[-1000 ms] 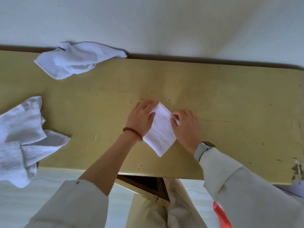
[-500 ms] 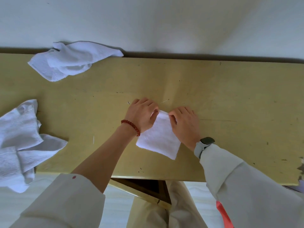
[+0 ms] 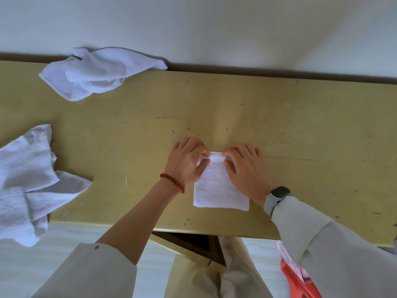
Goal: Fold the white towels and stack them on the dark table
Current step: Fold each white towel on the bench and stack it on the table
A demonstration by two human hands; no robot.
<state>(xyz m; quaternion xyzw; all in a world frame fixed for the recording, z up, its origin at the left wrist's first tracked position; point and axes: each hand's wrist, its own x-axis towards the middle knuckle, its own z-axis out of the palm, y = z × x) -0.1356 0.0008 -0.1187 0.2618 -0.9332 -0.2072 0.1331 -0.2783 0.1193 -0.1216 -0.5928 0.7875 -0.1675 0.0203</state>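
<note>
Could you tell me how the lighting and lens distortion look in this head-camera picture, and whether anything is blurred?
Head view: soft, even light, with a faint sheen on the yellow table; wide-angle bending curves the table's far edge; the folded towel and both hands, left hand and right hand, are sharp; the sleeves near the bottom look stretched.

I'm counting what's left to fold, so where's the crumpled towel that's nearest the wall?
In the head view, that crumpled towel lies at the table's far left edge against the wall, well up and left of both hands.
</note>
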